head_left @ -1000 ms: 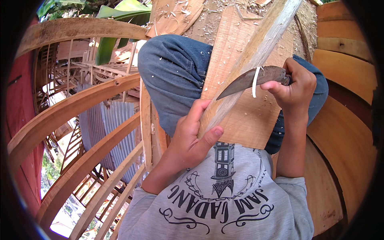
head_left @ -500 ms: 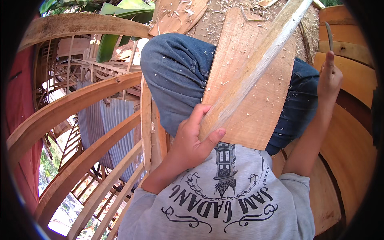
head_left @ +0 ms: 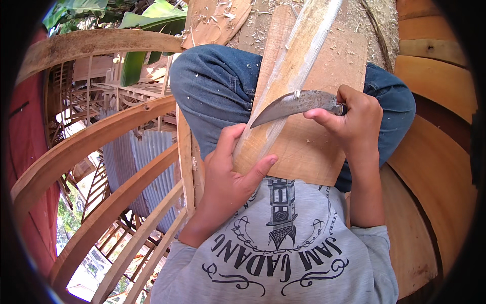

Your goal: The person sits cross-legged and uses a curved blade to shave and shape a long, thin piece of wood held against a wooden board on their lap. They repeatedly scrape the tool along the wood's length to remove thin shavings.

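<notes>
My left hand [head_left: 230, 162] grips the near end of a long squared wooden strip [head_left: 288, 76], thumb on one side and fingers on the other. The strip slants away from me over a flat board [head_left: 324, 147] lying between my knees; its far end runs out of view. In my right hand [head_left: 357, 114] is a curved knife [head_left: 298, 103] with a dark, worn blade. Its blade lies across the strip, the tip pointing left toward my left hand. Whether the edge touches the wood I cannot tell. Most of the handle is hidden in my fist.
Curved wooden ribs [head_left: 96, 131] stand open at my left, with corrugated metal sheets [head_left: 157, 167] beyond them. Curved planks [head_left: 430, 172] form a wall close on my right. Wood shavings [head_left: 258, 25] litter the planks ahead. A green leaf [head_left: 154, 20] hangs at the upper left.
My right hand has brought the knife from the far right, where it was raised, in over the strip. The strip has turned more upright, its far end shifting left; my left hand keeps its grip.
</notes>
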`<action>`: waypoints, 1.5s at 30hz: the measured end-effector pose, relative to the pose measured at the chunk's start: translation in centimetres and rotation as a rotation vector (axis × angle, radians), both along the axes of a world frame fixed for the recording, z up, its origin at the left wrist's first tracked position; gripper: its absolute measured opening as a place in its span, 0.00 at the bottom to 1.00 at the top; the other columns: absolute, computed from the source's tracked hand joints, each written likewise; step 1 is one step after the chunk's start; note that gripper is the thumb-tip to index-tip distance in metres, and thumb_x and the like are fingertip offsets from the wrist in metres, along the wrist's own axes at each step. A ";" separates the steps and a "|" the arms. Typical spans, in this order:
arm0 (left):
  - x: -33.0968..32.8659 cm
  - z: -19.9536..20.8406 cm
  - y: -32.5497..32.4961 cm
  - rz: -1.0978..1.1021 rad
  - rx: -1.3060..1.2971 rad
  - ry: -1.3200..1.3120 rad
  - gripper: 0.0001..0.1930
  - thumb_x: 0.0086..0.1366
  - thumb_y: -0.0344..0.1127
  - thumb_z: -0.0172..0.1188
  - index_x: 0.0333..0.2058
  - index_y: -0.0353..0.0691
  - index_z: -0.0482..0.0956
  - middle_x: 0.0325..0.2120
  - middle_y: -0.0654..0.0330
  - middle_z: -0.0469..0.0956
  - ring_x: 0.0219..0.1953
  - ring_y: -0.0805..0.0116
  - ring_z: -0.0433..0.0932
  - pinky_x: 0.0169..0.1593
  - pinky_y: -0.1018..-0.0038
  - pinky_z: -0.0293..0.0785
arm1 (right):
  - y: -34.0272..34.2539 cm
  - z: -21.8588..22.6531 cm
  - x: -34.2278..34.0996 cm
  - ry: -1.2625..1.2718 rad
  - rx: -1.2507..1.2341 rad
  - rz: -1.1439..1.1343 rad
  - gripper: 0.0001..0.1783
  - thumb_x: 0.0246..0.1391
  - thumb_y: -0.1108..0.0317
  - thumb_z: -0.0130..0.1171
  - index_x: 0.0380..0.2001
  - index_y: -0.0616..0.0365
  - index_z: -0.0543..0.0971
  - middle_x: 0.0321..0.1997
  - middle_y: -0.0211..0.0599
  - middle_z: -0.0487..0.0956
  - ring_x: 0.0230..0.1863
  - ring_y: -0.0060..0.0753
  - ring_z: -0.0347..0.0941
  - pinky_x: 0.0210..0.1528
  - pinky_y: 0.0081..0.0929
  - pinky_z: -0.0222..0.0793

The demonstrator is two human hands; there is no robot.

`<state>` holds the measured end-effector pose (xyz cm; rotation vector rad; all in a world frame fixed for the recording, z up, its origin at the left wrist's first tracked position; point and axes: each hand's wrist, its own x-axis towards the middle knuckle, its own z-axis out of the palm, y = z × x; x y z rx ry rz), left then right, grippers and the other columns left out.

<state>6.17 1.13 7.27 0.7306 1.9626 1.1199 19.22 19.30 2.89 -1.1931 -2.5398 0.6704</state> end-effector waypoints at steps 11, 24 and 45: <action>0.3 -0.6 -0.7 -0.071 -0.001 -0.184 0.22 0.58 0.34 0.66 0.47 0.33 0.67 0.35 0.51 0.80 0.40 0.70 0.79 0.43 0.75 0.73 | 9.1 -1.0 7.6 0.186 -0.130 -0.499 0.42 0.52 0.31 0.52 0.12 0.65 0.60 0.12 0.28 0.55 0.19 0.22 0.51 0.20 0.27 0.49; -0.5 -0.8 0.2 0.108 0.069 -0.259 0.21 0.61 0.33 0.62 0.48 0.32 0.66 0.39 0.54 0.78 0.42 0.73 0.76 0.46 0.77 0.71 | -0.5 -0.7 -1.2 0.037 -0.014 0.034 0.43 0.25 0.23 0.62 0.08 0.58 0.66 0.07 0.37 0.64 0.10 0.38 0.65 0.15 0.29 0.61; 0.0 -1.5 -0.4 -0.026 -0.021 -0.127 0.22 0.57 0.36 0.67 0.45 0.34 0.67 0.35 0.50 0.80 0.39 0.66 0.80 0.42 0.75 0.74 | 6.1 -0.7 3.8 0.234 -0.223 -0.323 0.40 0.51 0.33 0.54 0.10 0.62 0.63 0.10 0.27 0.60 0.17 0.22 0.55 0.21 0.26 0.53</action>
